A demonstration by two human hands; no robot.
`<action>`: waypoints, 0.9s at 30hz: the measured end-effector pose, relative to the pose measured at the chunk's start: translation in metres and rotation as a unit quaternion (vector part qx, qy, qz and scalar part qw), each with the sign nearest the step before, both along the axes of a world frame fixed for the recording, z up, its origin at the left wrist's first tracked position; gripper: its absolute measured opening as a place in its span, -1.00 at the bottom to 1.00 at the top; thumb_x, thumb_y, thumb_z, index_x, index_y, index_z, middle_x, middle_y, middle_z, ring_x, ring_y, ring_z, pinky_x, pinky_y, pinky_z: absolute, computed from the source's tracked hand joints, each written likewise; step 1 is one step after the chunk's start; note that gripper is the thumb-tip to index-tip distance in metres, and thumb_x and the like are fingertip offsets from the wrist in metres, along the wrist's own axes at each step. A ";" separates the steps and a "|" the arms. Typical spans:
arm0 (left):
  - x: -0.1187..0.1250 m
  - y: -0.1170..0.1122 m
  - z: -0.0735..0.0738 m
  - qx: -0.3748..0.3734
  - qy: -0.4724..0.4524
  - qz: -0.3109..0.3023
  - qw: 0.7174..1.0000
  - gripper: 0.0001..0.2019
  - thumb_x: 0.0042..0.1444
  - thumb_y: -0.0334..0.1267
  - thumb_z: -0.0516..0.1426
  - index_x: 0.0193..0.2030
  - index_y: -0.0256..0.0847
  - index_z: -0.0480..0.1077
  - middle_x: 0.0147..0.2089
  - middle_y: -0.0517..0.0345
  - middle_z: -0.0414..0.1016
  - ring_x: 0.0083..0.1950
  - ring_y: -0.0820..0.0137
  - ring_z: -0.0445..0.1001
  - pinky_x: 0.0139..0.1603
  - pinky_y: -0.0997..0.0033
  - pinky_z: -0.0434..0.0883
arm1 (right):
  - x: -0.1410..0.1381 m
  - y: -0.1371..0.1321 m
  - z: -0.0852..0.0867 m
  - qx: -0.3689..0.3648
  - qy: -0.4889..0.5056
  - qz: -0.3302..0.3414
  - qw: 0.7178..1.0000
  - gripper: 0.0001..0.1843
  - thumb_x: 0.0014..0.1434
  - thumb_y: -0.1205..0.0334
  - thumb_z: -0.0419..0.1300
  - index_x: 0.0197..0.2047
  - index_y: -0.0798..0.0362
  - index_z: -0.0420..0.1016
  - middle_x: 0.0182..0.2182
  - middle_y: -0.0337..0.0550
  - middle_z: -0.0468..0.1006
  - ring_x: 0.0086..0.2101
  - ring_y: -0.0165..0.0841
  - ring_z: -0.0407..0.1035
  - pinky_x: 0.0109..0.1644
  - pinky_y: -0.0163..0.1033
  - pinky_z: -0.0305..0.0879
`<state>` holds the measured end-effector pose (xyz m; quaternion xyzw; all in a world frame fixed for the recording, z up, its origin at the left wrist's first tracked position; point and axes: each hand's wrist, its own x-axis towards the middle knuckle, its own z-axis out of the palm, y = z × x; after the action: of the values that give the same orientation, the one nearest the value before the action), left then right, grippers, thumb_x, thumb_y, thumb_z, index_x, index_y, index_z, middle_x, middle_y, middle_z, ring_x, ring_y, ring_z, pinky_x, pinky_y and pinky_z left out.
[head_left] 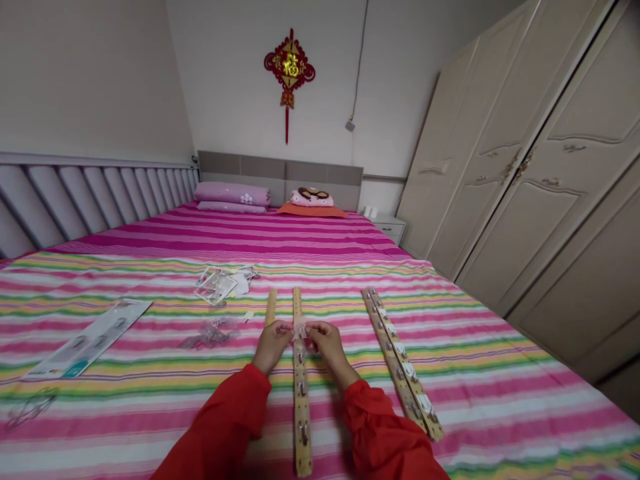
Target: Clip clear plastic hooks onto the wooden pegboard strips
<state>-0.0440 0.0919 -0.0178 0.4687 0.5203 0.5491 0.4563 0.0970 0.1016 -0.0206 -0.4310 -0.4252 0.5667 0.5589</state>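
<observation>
A long narrow wooden strip [302, 413] with metal hooks along its near part lies lengthwise in front of me. Over it, my left hand [273, 343] and my right hand [326, 343] pinch a small clear adhesive hook [299, 330] from its two sides. Whether the hook's back touches the wood cannot be seen. Just left lies a second wooden strip [271, 305], partly covered by my left hand and sleeve. To the right, two more strips [400, 363] lie side by side at a slant, bearing metal hooks, several on white round pads.
Clear plastic bags of metal hooks [213, 332] and a pile of card packets [223, 283] lie left of my hands. Farther left are a long hook package [93, 339] and a crumpled clear wrapper [33, 407]. Striped cloth [150, 427] covers the bed; a wardrobe [525, 173] stands right.
</observation>
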 end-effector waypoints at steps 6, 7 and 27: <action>0.000 0.016 -0.015 -0.010 0.023 0.013 1.000 -0.81 -0.35 -0.18 0.20 -0.58 -0.23 0.37 -0.61 0.22 0.42 -0.52 0.43 0.38 -0.44 0.43 0.30 | -0.005 0.012 -0.019 -0.009 0.001 0.004 1.000 -0.80 -0.31 0.20 0.26 -0.53 0.14 0.55 -0.78 -0.34 0.38 -0.74 -0.53 0.11 -0.65 -0.38 -0.02; 0.000 0.018 -0.017 -0.014 0.027 0.014 0.999 -0.83 -0.36 -0.18 0.19 -0.60 -0.22 0.35 -0.62 0.23 0.41 -0.53 0.43 0.38 -0.46 0.44 0.29 | -0.006 0.013 -0.022 -0.009 0.003 0.003 1.000 -0.79 -0.31 0.21 0.26 -0.53 0.14 0.55 -0.76 -0.33 0.40 -0.73 -0.53 0.11 -0.65 -0.38 -0.01; -0.002 0.036 -0.055 -0.020 0.114 0.041 0.992 -0.90 -0.27 -0.24 0.16 -0.58 -0.19 0.35 -0.59 0.24 0.44 -0.48 0.37 0.45 -0.43 0.44 0.32 | -0.009 0.025 -0.054 -0.010 -0.002 -0.026 1.000 -0.82 -0.29 0.23 0.26 -0.55 0.13 0.58 -0.77 -0.34 0.38 -0.70 -0.51 0.12 -0.61 -0.37 0.02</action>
<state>-0.0459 0.1281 -0.0724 0.4970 0.5984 0.4997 0.3810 0.0878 0.1267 -0.0745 -0.4484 -0.4099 0.5552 0.5680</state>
